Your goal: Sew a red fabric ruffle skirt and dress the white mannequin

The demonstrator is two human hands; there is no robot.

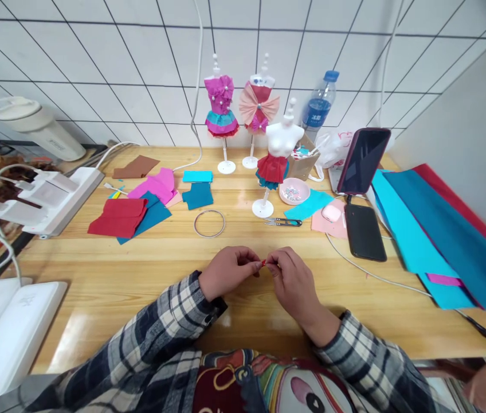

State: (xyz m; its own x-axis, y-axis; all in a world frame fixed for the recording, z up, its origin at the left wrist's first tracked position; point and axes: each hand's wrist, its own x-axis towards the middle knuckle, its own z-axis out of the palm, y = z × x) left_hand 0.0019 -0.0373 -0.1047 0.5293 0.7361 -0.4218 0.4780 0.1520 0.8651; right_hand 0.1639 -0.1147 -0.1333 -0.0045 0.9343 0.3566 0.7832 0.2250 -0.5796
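Observation:
My left hand (235, 268) and my right hand (291, 281) meet fingertip to fingertip above the table's front half. Both are closed in a pinch on a tiny red piece (263, 263), mostly covered by the fingers; its material is too small to tell. Beyond them stands a white mini dress form (285, 139) with a bare torso and a ruffled red and teal skirt (272, 170). A metal ring (209, 223) and thread snips (283, 222) lie just past my hands. A pink bowl (294, 191) holds small beads.
Two dressed mini forms (220, 109) (260, 109) stand near the tiled wall. Folded red cloth (117, 218) and other coloured pieces lie left. A propped phone (363, 162), a black phone (365, 232), a white cable (367, 269) and long blue sheets (449, 229) occupy the right. A power strip (71, 201) sits left.

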